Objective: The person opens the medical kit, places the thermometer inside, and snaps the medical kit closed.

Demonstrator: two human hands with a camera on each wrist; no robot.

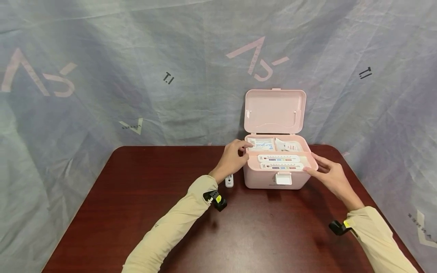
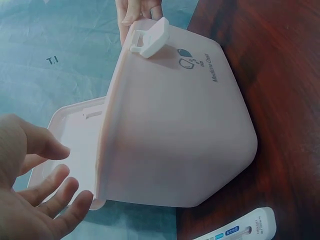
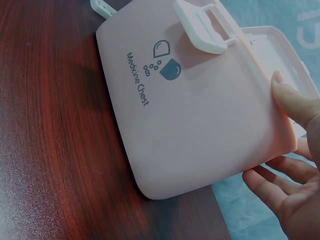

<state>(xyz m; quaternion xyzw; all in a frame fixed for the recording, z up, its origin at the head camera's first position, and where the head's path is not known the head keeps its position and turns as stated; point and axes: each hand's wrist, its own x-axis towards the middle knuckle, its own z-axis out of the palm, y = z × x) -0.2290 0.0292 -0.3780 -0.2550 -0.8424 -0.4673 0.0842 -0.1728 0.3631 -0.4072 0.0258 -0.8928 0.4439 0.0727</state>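
Note:
A pink medicine chest [image 1: 257, 180] stands on the table, its lid [image 1: 274, 112] raised at the back. Inside the front part lie two white thermometers [image 1: 279, 158], one behind the other. Behind them sit a white packet marked "Surgical" [image 1: 261, 145] and smaller white packets [image 1: 293, 147]. My left hand [image 1: 231, 161] is at the chest's left rim, fingers spread and bent, with nothing between them in the left wrist view. My right hand [image 1: 331, 178] holds the right front corner, thumb on the rim and fingers against the side wall [image 3: 220, 172].
Another white thermometer [image 2: 245, 225] lies on the dark red table [image 1: 136, 212], just left of the chest and partly hidden by my left hand. A grey printed cloth [image 1: 191, 94] hangs behind and on both sides. The chest's white latch [image 1: 283, 178] hangs down in front.

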